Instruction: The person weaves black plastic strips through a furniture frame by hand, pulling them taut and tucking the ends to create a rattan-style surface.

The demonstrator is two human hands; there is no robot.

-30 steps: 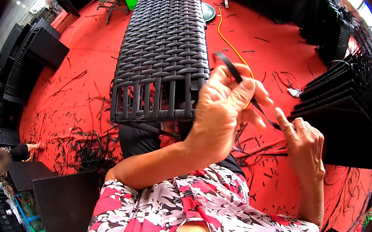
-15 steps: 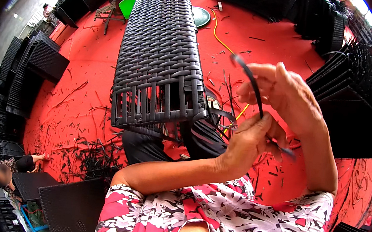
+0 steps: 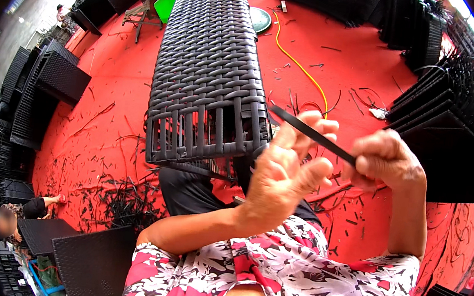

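Observation:
A long black woven wicker piece (image 3: 209, 57) leans away from me above my lap. Close weave covers most of it, and bare upright slats show at its near end. From that near right corner a flat black plastic strip (image 3: 314, 134) slants down to my right hand (image 3: 388, 160), whose closed fingers pinch its end. My left hand (image 3: 283, 179) is raised beside the corner, fingers and thumb spread, with the strip passing across its fingertips. Whether those fingertips touch the strip I cannot tell.
Black strip scraps (image 3: 125, 202) litter the red floor covering (image 3: 306, 50), where a yellow cord (image 3: 301, 67) runs. Stacked black woven panels (image 3: 444, 122) stand at the right, more woven pieces (image 3: 58, 75) at the left. Another person (image 3: 28, 212) is at the lower left.
My left hand has let go of the strip and opened. My right hand has moved down and closed on the strip, which now stretches straight toward the woven piece.

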